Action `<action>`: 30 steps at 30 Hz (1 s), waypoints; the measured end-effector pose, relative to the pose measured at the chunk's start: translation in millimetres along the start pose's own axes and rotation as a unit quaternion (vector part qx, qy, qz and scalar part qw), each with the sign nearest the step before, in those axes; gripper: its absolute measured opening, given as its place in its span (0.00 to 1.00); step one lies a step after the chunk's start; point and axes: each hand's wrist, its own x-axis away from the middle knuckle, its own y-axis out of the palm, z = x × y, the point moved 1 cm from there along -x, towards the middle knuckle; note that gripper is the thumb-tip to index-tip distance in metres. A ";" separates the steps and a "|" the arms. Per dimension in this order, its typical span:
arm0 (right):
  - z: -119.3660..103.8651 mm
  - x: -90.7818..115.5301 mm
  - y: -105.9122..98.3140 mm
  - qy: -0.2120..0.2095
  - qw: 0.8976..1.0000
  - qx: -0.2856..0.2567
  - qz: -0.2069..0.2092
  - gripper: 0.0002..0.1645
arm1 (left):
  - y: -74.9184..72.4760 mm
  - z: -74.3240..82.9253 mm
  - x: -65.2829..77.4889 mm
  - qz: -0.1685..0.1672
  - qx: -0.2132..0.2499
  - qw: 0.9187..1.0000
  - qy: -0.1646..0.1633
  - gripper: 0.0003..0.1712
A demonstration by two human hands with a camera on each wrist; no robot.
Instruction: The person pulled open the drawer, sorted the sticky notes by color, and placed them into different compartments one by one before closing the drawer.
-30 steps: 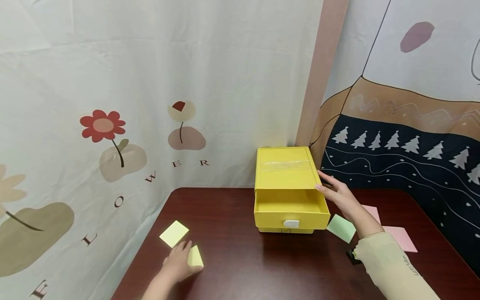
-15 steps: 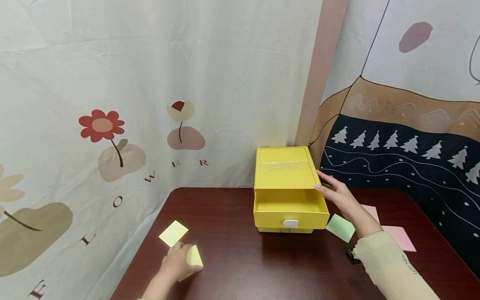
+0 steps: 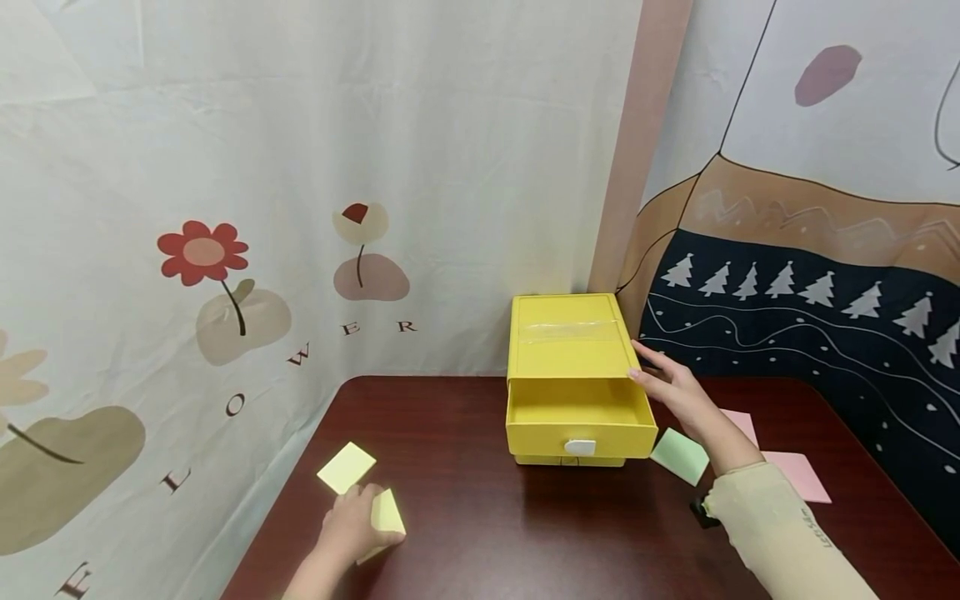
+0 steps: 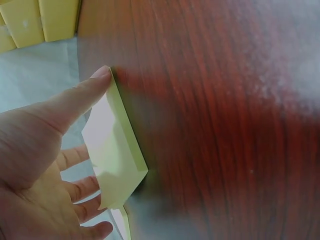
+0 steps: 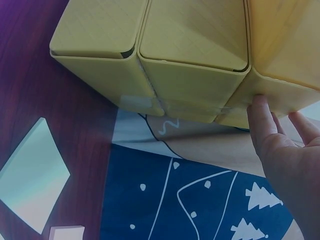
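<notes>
My left hand (image 3: 348,527) is at the table's left side, holding a pale yellow sticky note pad (image 3: 388,514). In the left wrist view the thumb lies at one corner of this pad (image 4: 115,155) and the fingers are along its far side, partly hidden. A second yellow sticky note pad (image 3: 347,468) lies just beyond. A yellow drawer box (image 3: 570,337) stands at the back, its upper drawer (image 3: 536,440) pulled out, with a white handle. My right hand (image 3: 686,404) touches the box's right side; in the right wrist view straight fingertips (image 5: 260,102) press its wall.
To the right of the box lie a green sticky note pad (image 3: 680,457) and two pink pads, one nearer (image 3: 798,477) and one partly behind the right forearm. A small black object (image 3: 703,514) shows beside the right sleeve. Printed curtains (image 3: 450,208) hang behind the table (image 3: 465,567).
My left fingers have drawn in around the near yellow pad, and its near edge now shows tilted. My right hand stays at the box, and the drawer has not moved.
</notes>
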 end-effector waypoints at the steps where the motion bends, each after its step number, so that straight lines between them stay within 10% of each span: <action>1: 0.1 0.1 0.1 0.000 1.000 0.000 0.000 0.42 | -0.4 0.4 0.3 0.004 0.000 1.000 0.001 0.49; 30: 1.1 0.5 -0.4 -0.006 1.000 -0.006 -0.003 0.42 | -16.8 18.5 -1.5 0.129 0.008 0.991 0.035 0.20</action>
